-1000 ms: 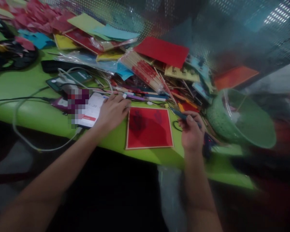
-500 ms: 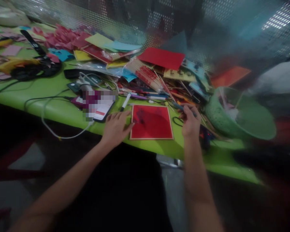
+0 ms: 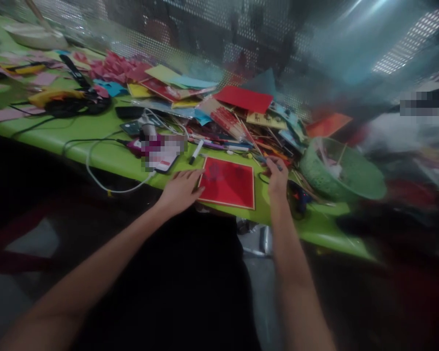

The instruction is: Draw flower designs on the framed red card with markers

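A square red card with a pale border lies flat near the table's front edge, turned slightly askew. Faint dark marks, perhaps drawing or shadow, show on its upper part. My left hand rests at its left edge, fingers spread, thumb on the lower left corner. To the right of the card, my right hand is closed around a slim blue-grey pen, its tip pointing left, apart from the card. A white marker with a black end lies just above the card's upper left corner.
Left of the marker sits a phone with a white cable. Coloured paper sheets and sticks are heaped behind the card. A green basket stands at right. Black headphones lie far left. Another person's pale sleeve shows at right.
The card has turned a little clockwise under my left hand. My right hand still holds the pen at the card's right. The whole view has shifted slightly.
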Demonstrator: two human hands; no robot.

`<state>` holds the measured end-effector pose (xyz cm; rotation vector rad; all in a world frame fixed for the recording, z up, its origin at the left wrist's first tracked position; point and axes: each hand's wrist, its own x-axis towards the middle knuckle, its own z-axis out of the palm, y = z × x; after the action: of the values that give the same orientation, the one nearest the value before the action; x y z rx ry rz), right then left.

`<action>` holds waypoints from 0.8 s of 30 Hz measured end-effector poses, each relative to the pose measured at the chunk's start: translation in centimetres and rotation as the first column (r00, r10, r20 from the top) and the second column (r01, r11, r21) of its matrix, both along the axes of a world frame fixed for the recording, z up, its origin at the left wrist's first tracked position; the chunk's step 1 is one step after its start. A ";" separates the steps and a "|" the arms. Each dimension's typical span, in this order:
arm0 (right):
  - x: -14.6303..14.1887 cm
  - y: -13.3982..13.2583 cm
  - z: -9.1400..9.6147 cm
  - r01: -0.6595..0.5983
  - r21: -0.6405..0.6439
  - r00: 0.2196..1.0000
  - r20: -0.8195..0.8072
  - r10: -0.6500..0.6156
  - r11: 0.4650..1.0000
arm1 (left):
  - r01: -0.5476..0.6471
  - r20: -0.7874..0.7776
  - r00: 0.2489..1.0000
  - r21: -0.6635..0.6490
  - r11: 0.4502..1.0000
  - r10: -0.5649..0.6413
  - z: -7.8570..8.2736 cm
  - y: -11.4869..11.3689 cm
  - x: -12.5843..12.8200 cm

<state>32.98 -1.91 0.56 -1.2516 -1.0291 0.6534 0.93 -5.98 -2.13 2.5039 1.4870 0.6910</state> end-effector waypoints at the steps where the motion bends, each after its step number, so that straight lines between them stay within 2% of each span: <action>1: -0.1 -0.1 0.1 0.001 -0.003 1.000 -0.013 -0.001 1.000 | 0.019 -0.004 1.000 0.010 1.000 -0.019 0.5 0.1 0.0; 3: -0.3 -0.2 0.2 0.003 -0.008 0.999 -0.032 -0.003 1.000 | 0.090 -0.015 0.996 0.030 0.995 -0.090 1.4 0.0 0.6; 5: -0.4 -0.3 0.2 0.006 -0.011 0.999 -0.049 -0.007 1.000 | 0.225 -0.039 0.974 0.033 0.974 -0.224 1.9 -0.7 1.7; 8: -0.6 -0.3 0.2 0.007 -0.009 0.997 -0.074 -0.008 1.000 | 0.438 -0.091 0.895 0.005 0.899 -0.436 1.6 -1.9 3.8; 11: -0.7 -0.3 0.1 0.005 -0.021 0.996 -0.086 -0.007 1.000 | 0.574 -0.132 0.810 -0.015 0.819 -0.571 0.8 -2.1 5.9; 18: -1.1 -0.7 0.0 -0.014 -0.047 0.996 -0.090 0.010 0.999 | 0.684 -0.193 0.718 0.011 0.730 -0.669 0.2 0.3 9.3; 22: -1.4 -0.7 0.0 -0.042 -0.090 0.995 -0.093 0.034 0.995 | 0.750 -0.188 0.656 0.057 0.659 -0.731 0.2 0.5 11.0; 24: -1.5 -0.8 0.0 -0.064 -0.116 0.994 -0.097 0.053 0.991 | 0.764 -0.181 0.642 0.080 0.640 -0.745 0.2 0.3 12.0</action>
<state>31.52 -2.68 0.61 -1.2856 -0.9635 0.8213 12.95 -5.66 -1.93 2.9549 0.2612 0.4787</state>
